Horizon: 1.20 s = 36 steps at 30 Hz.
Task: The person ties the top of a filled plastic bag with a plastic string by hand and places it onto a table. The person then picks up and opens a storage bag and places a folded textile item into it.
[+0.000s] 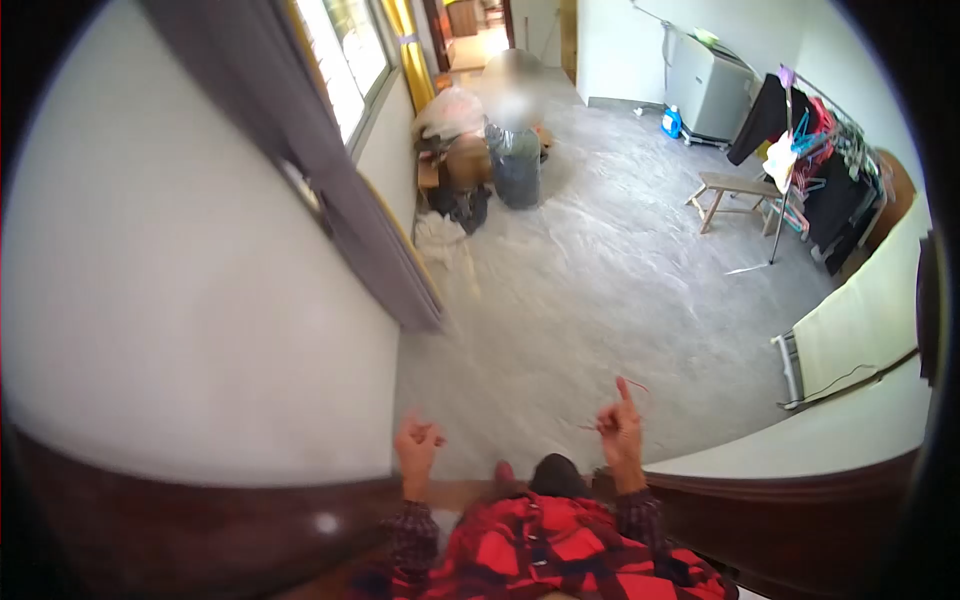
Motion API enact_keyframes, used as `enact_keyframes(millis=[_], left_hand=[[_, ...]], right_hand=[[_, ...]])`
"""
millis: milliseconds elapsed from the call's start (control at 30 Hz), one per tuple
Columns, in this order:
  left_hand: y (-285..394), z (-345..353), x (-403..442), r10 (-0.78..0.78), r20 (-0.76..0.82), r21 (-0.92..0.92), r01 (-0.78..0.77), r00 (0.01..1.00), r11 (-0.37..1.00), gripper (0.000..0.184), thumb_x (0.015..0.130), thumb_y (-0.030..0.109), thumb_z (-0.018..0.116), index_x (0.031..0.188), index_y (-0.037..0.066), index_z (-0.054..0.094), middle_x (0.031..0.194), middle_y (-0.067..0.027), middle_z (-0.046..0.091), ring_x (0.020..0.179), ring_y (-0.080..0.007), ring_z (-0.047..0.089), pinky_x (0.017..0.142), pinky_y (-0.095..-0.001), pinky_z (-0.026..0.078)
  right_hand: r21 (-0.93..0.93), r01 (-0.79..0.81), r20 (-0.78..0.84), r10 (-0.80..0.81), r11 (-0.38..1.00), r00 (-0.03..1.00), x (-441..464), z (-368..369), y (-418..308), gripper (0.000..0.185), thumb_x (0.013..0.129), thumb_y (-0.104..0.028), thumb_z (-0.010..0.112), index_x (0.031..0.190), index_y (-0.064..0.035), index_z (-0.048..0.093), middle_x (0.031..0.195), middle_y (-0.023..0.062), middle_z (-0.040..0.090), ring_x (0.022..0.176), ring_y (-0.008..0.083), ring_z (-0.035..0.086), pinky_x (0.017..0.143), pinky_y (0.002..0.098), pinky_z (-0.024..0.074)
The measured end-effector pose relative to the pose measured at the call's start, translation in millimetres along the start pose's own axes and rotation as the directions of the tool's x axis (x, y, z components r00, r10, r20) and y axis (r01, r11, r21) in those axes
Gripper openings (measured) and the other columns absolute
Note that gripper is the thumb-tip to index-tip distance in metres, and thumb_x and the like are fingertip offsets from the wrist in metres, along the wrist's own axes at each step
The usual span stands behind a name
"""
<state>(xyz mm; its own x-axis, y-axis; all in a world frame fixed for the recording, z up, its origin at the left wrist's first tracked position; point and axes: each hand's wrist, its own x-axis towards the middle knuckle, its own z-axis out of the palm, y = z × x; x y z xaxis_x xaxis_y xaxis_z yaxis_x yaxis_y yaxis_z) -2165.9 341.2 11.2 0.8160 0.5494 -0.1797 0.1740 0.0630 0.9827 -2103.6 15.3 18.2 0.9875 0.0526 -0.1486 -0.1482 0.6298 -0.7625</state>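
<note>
My left hand [416,447] is held low in front of me, near the white wall, its fingers loosely bent and apart. No object shows in it, though its outline is soft. To the right, my right hand [621,437] is raised with the index finger stretched out and the other fingers curled in. A thin reddish strand [638,386] shows at the index fingertip, and a similar thin end sticks out beside the curled fingers. What the strand is I cannot make out. Both hands are above the grey floor [560,330], touching no furniture.
A dark door frame is at my feet. Along the left hang grey curtains [330,190]. Farther off are piled bags [450,115], a dark bin [517,170] and a blurred patch. At right stand a washing machine [708,88], a wooden bench [738,186] and a clothes rack [788,180].
</note>
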Motion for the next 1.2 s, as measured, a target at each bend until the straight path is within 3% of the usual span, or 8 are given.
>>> enact_keyframes(millis=[100,200,267,567,767,900,1100,1200], left_hand=[[15,29,77,-0.06,0.245,0.165,0.019,0.968,0.986,0.022,0.075,0.005,0.057,0.096,-0.001,0.059,0.079,-0.0085,0.061,0.067,-0.0107,0.057,0.06,-0.0235,0.046],[28,88,117,0.189,0.415,0.354,-0.35,0.89,0.868,0.03,0.079,0.006,0.055,0.106,-0.005,0.052,0.082,-0.0066,0.06,0.068,-0.0088,0.055,0.064,-0.021,0.044],[42,129,141,0.206,0.379,0.15,-0.28,0.902,0.948,0.032,0.08,0.01,0.055,0.108,-0.003,0.051,0.081,-0.0056,0.061,0.072,-0.008,0.055,0.067,-0.0196,0.042],[57,224,263,-0.12,0.413,0.256,0.012,0.903,0.967,0.038,0.079,0.01,0.056,0.114,0.0,0.048,0.082,-0.0071,0.062,0.075,-0.0097,0.057,0.069,-0.0215,0.044],[92,285,343,-0.078,0.392,0.351,-0.07,0.917,0.934,0.037,0.078,0.013,0.056,0.112,0.0,0.05,0.081,-0.0076,0.063,0.076,-0.0102,0.058,0.069,-0.0225,0.044],[106,334,395,-0.146,0.432,0.454,-0.075,0.89,0.888,0.042,0.076,0.022,0.058,0.112,0.0,0.05,0.083,-0.0084,0.063,0.078,-0.0109,0.058,0.069,-0.0238,0.045],[108,425,501,-0.147,0.488,0.462,-0.111,0.86,0.88,0.048,0.075,0.024,0.058,0.116,0.002,0.046,0.09,-0.0104,0.062,0.082,-0.0152,0.059,0.073,-0.0267,0.045],[103,469,568,-0.181,0.462,0.514,-0.096,0.868,0.853,0.053,0.075,0.025,0.059,0.119,0.002,0.043,0.098,-0.0126,0.06,0.088,-0.0189,0.058,0.076,-0.0285,0.045]], right_hand=[[0.103,-0.001,-0.038,0.005,0.995,0.999,33,2,-1,0.048,0.091,-0.038,0.029,0.129,-0.0088,0.029,0.071,0.007,0.056,0.057,0.0084,0.039,0.054,0.021,0.0302],[0.189,-0.005,-0.178,0.04,0.982,0.983,60,18,-14,0.054,0.09,-0.045,0.024,0.127,-0.0069,0.032,0.069,0.0072,0.056,0.057,0.0096,0.04,0.055,0.0211,0.0308],[0.23,0.008,-0.225,0.045,0.973,0.973,98,19,-20,0.057,0.089,-0.048,0.022,0.126,-0.0059,0.033,0.068,0.0072,0.056,0.058,0.0102,0.041,0.056,0.0212,0.0308],[0.15,0.056,-0.128,-0.037,0.987,0.991,352,33,-32,0.052,0.09,-0.043,0.024,0.118,-0.0031,0.042,0.069,0.0075,0.055,0.058,0.009,0.041,0.054,0.0207,0.0319],[-0.143,0.258,0.184,-0.231,0.955,0.956,480,84,-59,0.046,0.091,-0.038,0.023,0.115,-0.0065,0.047,0.078,0.0033,0.057,0.059,0.0054,0.034,0.054,0.0176,0.0284],[-0.377,0.504,0.265,-0.431,0.777,0.863,545,97,-66,0.039,0.087,-0.034,0.04,0.113,-0.0058,0.048,0.083,0.0007,0.056,0.061,0.0083,0.032,0.057,0.022,0.0319],[-0.608,0.586,0.375,-0.457,0.536,0.806,659,92,-104,0.063,0.066,-0.044,0.066,0.113,-0.006,0.047,0.091,0.0038,0.053,0.067,0.0139,0.041,0.059,0.0272,0.0365],[-0.658,0.567,0.353,-0.462,0.496,0.814,738,78,-107,0.072,0.058,-0.038,0.073,0.116,-0.0061,0.045,0.101,0.0101,0.05,0.095,0.0259,0.048,0.074,0.0331,0.0401]])
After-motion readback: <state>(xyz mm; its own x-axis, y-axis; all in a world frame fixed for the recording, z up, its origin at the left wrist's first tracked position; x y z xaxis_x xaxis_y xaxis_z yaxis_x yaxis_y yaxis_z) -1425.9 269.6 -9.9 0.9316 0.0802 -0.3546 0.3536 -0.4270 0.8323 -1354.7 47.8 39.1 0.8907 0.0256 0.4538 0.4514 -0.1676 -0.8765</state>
